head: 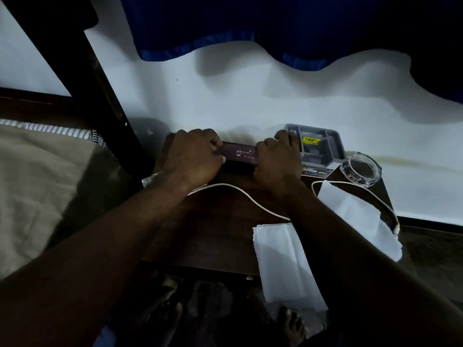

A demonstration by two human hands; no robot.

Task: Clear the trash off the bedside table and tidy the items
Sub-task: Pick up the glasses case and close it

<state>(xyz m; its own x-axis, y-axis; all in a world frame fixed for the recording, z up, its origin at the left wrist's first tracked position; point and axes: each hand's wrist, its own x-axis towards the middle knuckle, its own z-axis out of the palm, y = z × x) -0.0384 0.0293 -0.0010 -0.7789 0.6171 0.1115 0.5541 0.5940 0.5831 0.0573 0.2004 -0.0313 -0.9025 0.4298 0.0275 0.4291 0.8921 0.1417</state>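
purple box [241, 155]: rear of tabletop [220, 221], near the wall | left grip [195, 156] curled round its left end, right grip [276, 159] round its right end | judged light, rigid, smooth; end holds suit it | white tissues [283, 261] in front of box: soft, likely trash

Dark brown wooden bench [220, 221] and its load, seen from above.
Along the back lie a maroon rectangular case [241, 156] lettered PRINCE, a grey plastic compartment tray [335, 144] with a yellow label, and a clear faceted glass ashtray [360, 169] near the right corner. A printed card [318, 171] marked OPEL shows just in front of the tray. A thin white cable [240, 190] loops across the middle. One white paper tissue [285, 266] overhangs the front edge and a second white tissue [355, 216] lies by the right edge. A clear scrap [150, 180], perhaps plastic wrap, sits at the left edge.
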